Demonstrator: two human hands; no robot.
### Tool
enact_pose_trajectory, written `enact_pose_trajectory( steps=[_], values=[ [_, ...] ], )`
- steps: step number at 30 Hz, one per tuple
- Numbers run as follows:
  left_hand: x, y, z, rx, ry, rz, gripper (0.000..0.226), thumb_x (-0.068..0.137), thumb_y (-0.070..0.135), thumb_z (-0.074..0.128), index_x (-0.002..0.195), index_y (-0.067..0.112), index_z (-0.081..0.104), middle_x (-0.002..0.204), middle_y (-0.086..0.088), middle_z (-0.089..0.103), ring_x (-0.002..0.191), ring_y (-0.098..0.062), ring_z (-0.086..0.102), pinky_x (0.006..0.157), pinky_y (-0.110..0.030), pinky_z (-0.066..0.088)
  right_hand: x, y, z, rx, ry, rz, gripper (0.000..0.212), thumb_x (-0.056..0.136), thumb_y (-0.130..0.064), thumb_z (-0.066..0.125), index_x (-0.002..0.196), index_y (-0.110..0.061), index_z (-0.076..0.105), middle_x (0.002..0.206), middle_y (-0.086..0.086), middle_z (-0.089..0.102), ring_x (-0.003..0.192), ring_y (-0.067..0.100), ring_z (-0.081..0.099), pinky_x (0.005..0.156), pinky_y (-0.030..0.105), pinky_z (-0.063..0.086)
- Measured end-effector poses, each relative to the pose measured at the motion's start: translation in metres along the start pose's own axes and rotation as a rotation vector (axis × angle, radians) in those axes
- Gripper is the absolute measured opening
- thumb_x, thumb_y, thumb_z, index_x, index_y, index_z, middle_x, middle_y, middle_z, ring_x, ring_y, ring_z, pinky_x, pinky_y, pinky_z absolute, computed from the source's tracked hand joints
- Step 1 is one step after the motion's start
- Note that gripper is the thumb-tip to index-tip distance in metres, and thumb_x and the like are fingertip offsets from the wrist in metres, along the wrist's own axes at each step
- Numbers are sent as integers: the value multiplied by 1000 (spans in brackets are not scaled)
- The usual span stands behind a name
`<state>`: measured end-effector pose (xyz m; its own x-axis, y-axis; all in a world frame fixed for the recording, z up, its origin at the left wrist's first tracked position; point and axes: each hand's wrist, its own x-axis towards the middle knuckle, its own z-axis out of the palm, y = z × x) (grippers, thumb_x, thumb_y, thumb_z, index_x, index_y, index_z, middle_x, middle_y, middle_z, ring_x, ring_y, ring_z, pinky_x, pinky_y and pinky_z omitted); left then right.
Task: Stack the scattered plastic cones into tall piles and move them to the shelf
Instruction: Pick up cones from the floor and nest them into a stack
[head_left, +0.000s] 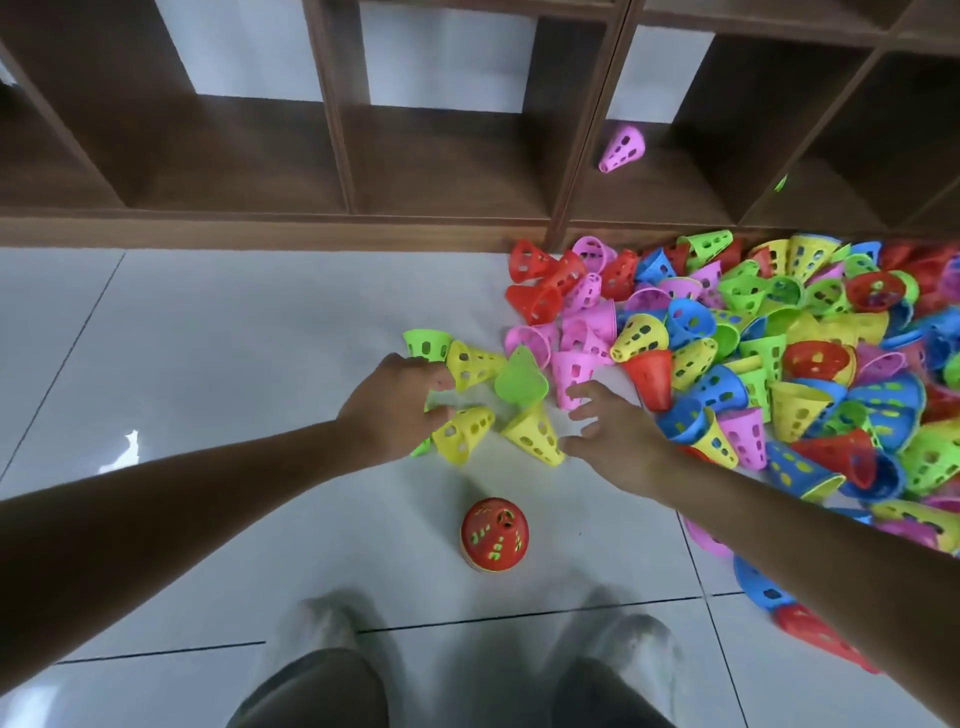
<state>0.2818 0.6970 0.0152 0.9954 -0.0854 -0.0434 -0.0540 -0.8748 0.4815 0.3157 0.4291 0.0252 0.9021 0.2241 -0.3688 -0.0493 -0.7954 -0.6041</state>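
Indoor playroom or storage room: glossy pale tiled floor (234, 332), dark wooden cubby shelf (332, 156) along wall, heap of perforated plastic cones (779, 353).

Floor (208, 338) bears scattered cones (779, 353).

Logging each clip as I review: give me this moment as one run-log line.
left hand: grips green cone | right hand: open, above yellow cone | stack: upright on floor | shelf: one pink cone
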Motion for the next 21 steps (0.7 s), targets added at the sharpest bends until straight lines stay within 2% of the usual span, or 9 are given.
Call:
enact_pose_trajectory(
  steps=[2,5,7,11,16,19,21],
  values=[
    [9,6,12,38,-14,27,31,87,32,71,114,16,69,113,-1,71,107,-30,56,85,-26,37,8,5,5,-85,-34,-21,60,86,-18,74,139,-21,45,128,6,60,113,24,58,90,30,48],
    [20,12,28,99,-64,-19,46,83,52,66,113,17,70,109,-5,72,109,-35,56,91,-36,45,14,14,18,-133,-58,-25,72,85,-19,75,147,-19,37,136,10,56,123,24,54,98,30,44],
    [28,16,36,147,-129,-63,54,79,61,59,110,17,68,105,-8,70,108,-35,57,88,-39,47,15,19,30,-150,-62,-15,75,84,-23,76,148,-20,35,138,11,53,125,27,53,102,37,45],
    [38,19,42,221,-265,-142,49,83,53,69,117,18,62,114,-7,67,111,-32,59,90,-40,50,16,20,52,-194,-37,-11,79,85,-32,75,148,-17,30,139,11,49,128,31,47,102,47,45],
    [31,16,52,175,-349,-235,54,79,51,73,120,18,59,106,-8,67,102,-30,63,84,-40,53,12,10,77,-193,91,1,69,90,-28,70,145,-15,32,136,8,50,127,28,43,93,43,47],
    [26,12,56,165,-335,-251,49,76,47,75,111,18,59,100,-6,66,97,-28,62,78,-37,51,7,9,85,-175,137,38,56,92,-23,66,138,-14,38,131,9,51,124,28,43,90,42,46],
    [22,11,53,115,-303,-267,39,72,43,77,96,19,59,89,-2,62,90,-27,61,68,-33,45,1,12,89,-118,130,53,53,92,-21,66,138,-12,39,131,10,48,123,29,44,91,42,46]
  ],
)
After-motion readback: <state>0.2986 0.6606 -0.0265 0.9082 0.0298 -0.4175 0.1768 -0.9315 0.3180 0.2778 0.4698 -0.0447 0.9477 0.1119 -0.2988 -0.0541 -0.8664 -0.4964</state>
